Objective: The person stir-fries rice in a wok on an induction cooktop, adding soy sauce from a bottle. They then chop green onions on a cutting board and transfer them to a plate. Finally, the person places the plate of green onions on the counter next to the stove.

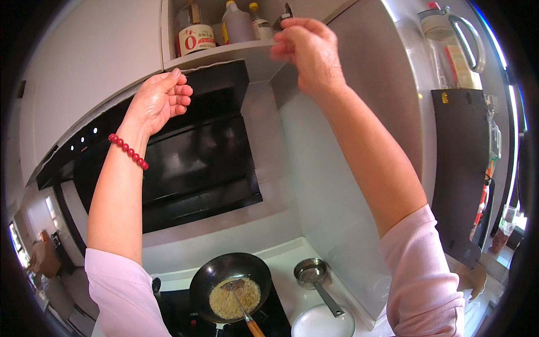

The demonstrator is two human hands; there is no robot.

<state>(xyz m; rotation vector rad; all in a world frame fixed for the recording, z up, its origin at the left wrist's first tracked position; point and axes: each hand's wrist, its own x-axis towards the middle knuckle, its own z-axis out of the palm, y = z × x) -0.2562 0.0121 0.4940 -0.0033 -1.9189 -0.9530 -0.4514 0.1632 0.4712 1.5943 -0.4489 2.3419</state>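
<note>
My left hand (158,101), with red beads round its wrist, is raised before the black range hood (198,164); its fingers are curled, and whether they hold anything small is unclear. My right hand (313,52) is blurred and raised at the right end of the open shelf (227,51), near a small dark-topped item. Bottles stand on that shelf, among them a large labelled bottle (196,38), a yellow-capped jug (239,25) and a smaller yellow-capped bottle (262,28). Below, a black wok (202,278) on the hob holds bubbling pale food (227,301) and a wooden-handled spatula (254,327).
A steel saucepan (310,271) stands right of the wok, its handle over a white plate (323,324). The upper cabinet door (92,54) is at the left. A handled clear pitcher (446,50) stands high at the right above a dark panel (457,168).
</note>
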